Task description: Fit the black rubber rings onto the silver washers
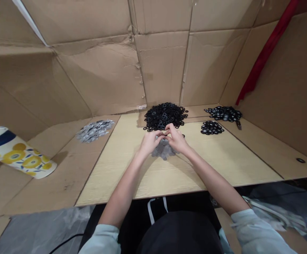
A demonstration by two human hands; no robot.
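A small, mostly hidden dark piece (165, 134) is pinched at the fingertips of the left hand (150, 141) and right hand (177, 140), just in front of the round heap of black rings (164, 114). Nearer than that heap lie flat grey pieces (164, 151); left of it, thin silvery pieces (94, 131); right of it, black-rimmed grey discs (212, 128).

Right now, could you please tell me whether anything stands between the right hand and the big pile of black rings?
Nothing visible does: the right hand is just in front of the big pile of black rings; whether they touch, I cannot tell.
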